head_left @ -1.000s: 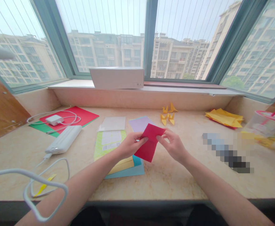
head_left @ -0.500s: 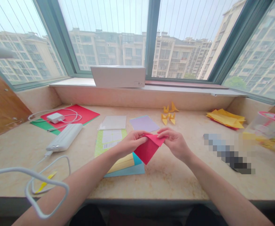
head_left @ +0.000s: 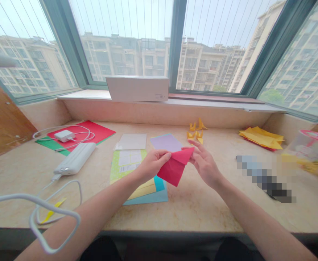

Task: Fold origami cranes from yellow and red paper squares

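A piece of red origami paper (head_left: 172,172) is held above the counter, with a folded flap along its top. My left hand (head_left: 156,163) pinches its upper left edge, thumb on the front face. At the right corner is my right hand (head_left: 205,165), with some fingers behind the paper and its thumb side by the edge. Its index finger is partly stretched out, and part of the grip is hidden. Beneath and beyond the hands lie a lilac sheet (head_left: 165,142) and a stack with a light blue sheet (head_left: 150,198) at the bottom.
Several folded yellow paper figures (head_left: 196,132) stand at the back. Yellow sheets (head_left: 262,137) and a clear cup (head_left: 308,145) are on the right, near a pixelated item (head_left: 262,177). A white power bank (head_left: 75,158), a looped cable (head_left: 52,246) and red sheets (head_left: 99,131) occupy the left.
The red paper has turned, its lower corner swinging right and its right corner rising. My right hand's fingers have loosened from a pinch and shifted behind that corner.
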`<state>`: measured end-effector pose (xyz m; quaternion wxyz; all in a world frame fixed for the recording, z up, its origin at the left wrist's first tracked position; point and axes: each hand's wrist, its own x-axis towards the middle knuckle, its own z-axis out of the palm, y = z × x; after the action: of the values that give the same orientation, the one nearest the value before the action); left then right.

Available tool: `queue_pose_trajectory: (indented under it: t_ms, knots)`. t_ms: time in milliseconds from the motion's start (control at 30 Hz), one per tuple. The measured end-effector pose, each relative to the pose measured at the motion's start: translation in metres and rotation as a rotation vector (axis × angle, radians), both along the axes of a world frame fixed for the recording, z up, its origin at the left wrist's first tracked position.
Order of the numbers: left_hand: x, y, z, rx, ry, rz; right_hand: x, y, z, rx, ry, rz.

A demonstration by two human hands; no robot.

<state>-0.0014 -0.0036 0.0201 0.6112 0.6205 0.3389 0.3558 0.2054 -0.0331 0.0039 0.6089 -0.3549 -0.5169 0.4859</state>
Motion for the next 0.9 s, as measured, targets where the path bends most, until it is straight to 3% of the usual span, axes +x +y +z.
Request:
queue_pose_trajectory:
  t_ms: [167,500,633,900]
  knots:
    - [0.005,-0.002,-0.005,0.082,0.025,0.097,-0.004,-0.005,0.003,-0.112,-0.027,0.066]
    - [0.004,-0.007,-0.007,0.095,0.146,-0.193,-0.005,-0.006,0.011,-0.149,0.019,0.038]
    - [0.005,-0.008,-0.010,0.133,0.189,-0.190,-0.004,-0.005,0.009,-0.156,-0.019,0.067]
    - [0.004,-0.010,-0.007,0.172,0.192,-0.326,-0.006,-0.009,0.007,0.009,-0.117,-0.071]
